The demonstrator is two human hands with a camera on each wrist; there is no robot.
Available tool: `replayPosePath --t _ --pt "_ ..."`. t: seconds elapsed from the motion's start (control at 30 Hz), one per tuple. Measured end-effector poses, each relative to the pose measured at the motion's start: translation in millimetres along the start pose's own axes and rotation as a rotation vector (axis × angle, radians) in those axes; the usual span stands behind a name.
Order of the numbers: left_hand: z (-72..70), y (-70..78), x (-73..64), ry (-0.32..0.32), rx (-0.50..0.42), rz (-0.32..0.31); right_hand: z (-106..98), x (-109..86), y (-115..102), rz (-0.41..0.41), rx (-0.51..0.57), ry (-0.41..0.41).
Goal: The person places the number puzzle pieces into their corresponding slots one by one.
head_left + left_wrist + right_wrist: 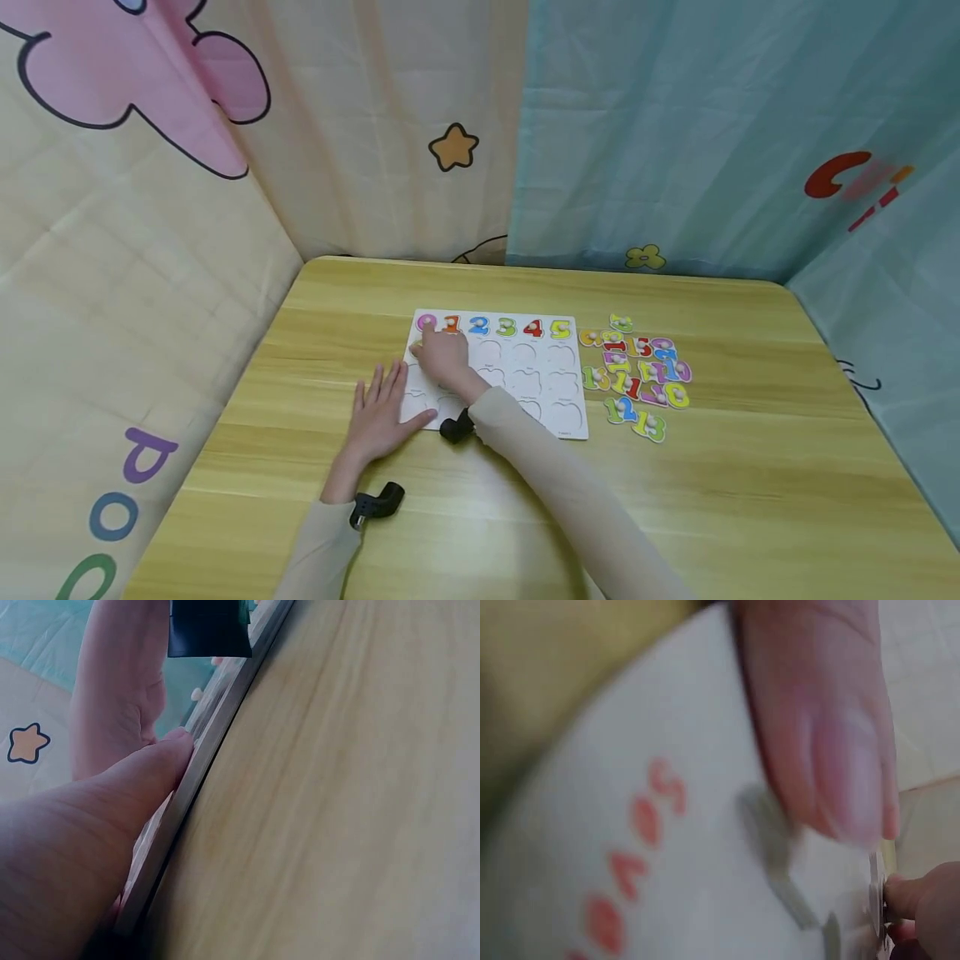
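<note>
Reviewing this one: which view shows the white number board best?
The head view: nearly the whole board appears from above, though partly covered. Left wrist catches mainly its edge; right wrist, a blurred close-up with red lettering.

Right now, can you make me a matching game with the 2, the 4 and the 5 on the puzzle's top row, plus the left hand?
Things:
1. number 2
2. number 4
3. number 5
4. left hand

Clues:
A. red
B. touching the white board
C. yellow
D. blue

Right pairs: 1-D, 2-A, 3-C, 4-B
</note>
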State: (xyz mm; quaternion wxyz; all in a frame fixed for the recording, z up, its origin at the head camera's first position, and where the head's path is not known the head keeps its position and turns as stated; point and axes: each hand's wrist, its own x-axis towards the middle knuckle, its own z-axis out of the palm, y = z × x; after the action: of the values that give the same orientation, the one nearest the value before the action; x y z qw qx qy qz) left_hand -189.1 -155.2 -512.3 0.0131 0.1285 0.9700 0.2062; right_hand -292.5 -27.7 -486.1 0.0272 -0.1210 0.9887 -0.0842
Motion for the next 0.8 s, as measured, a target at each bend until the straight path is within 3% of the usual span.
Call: replayPosePath --t 0.23,0.5,0.63,0.8 --pt "-2.1 0.5 2.4 -0.004 0.004 0.006 -1.5 -3.0 -0.8 0.012 -0.01 0.028" --pt "-0.5 -0.9 3.2 -0.009 0.012 0.014 -5.7 -5.5 7.1 -0.012 0.06 -0.042" --pt "0.6 -1.5 2.4 0.009 0.013 0.022 -8.8 -9.5 19.6 -0.073 0.113 -0.076" --pt "0.2 -2.3 -0.1 0.015 0.006 0.021 -18.0 -19.7 53.6 -0.188 0.221 -0.104"
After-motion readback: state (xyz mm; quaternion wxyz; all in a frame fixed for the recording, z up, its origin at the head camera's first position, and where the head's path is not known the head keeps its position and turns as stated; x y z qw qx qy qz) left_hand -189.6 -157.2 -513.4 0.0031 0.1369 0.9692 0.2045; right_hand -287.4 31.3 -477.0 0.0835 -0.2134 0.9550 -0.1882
